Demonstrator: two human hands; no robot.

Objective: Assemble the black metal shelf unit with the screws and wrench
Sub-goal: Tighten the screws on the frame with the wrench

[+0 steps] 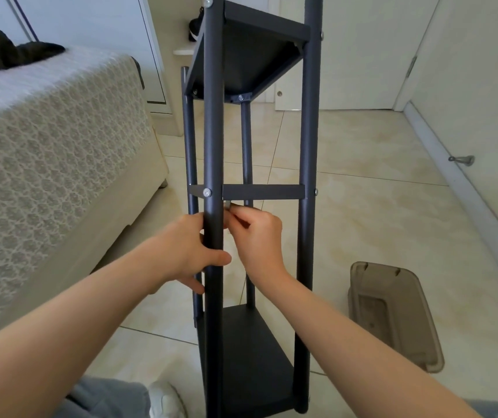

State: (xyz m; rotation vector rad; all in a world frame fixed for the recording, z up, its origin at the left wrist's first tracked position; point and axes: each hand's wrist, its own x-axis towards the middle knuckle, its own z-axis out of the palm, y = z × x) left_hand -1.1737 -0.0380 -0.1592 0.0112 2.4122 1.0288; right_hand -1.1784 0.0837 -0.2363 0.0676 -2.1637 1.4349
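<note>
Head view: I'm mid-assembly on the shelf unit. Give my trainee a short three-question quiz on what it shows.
1. True or false: the left grip holds the front post below the crossbar.
2. Where does the right grip pinch the small silvery piece? A) above the crossbar B) just under the crossbar C) nowhere near it
3. Fill in: the brown plastic tray lies on the ___.
Key: 1 true; 2 B; 3 floor.
</note>
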